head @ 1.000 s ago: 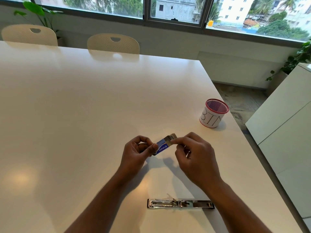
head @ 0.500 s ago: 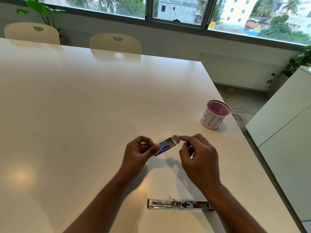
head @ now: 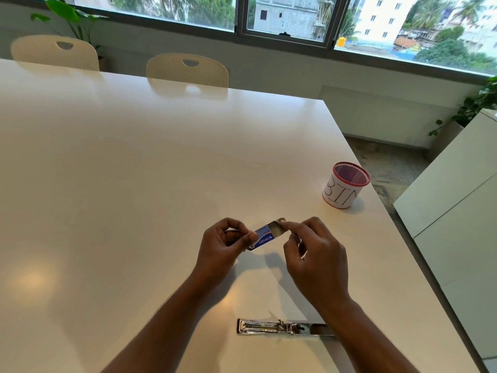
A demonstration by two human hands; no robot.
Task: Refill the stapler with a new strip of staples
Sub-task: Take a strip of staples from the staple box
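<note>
A small blue staple box (head: 265, 239) is pinched between thumb and fingers of my left hand (head: 223, 246), held just above the white table (head: 134, 170). Its right end flap is open and grey inside. My right hand (head: 314, 257) reaches to that end, with the forefinger tip touching the flap; whether it grips anything inside I cannot tell. The metal stapler (head: 279, 327) lies flat and opened out on the table near the front edge, below both hands, its right end hidden under my right forearm.
A white mesh cup with a red rim, marked BIN (head: 345, 185), stands near the table's right edge. Two cream chairs (head: 188, 70) sit at the far side under the window. A white cabinet (head: 457, 197) stands right of the table.
My right hand's forefinger has shifted slightly on the box's open flap and the hand has lifted a little. The left hand keeps hold of the box. The stapler has not moved.
</note>
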